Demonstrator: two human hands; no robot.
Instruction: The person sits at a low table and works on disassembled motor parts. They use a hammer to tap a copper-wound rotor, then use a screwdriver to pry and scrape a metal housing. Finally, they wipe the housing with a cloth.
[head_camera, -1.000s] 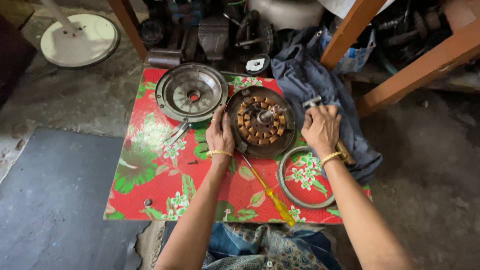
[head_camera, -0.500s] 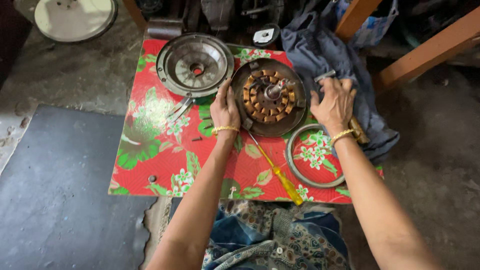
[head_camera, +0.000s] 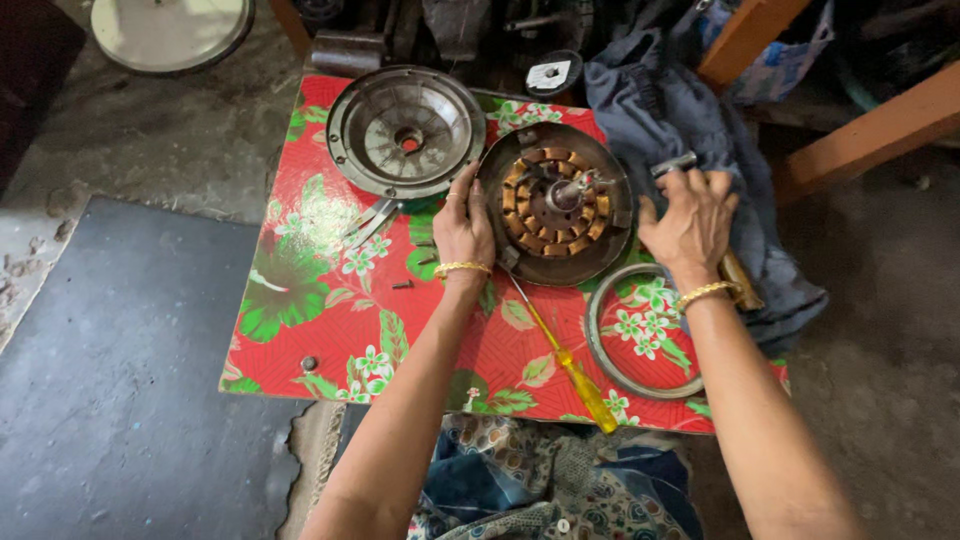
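A grey concrete floor (head_camera: 120, 330) is seen around a low table (head_camera: 320, 300) covered with a red floral cloth. On the table, an open motor housing with copper windings (head_camera: 556, 203) is flanked by both hands. Its left rim is touched by the left hand (head_camera: 463, 228), fingers open and flat. The right hand (head_camera: 690, 222) is laid loosely on a grey cloth (head_camera: 660, 110) beside it. A dished cover (head_camera: 405, 130), a metal ring (head_camera: 640, 335) and a yellow screwdriver (head_camera: 570, 368) lie nearby.

Two hands, left hand (head_camera: 463, 228) and right hand (head_camera: 689, 218), each with one gold bangle. One wound motor stator (head_camera: 556, 203), one empty motor housing (head_camera: 405, 131), one metal ring (head_camera: 640, 335), one yellow-handled screwdriver (head_camera: 570, 368).
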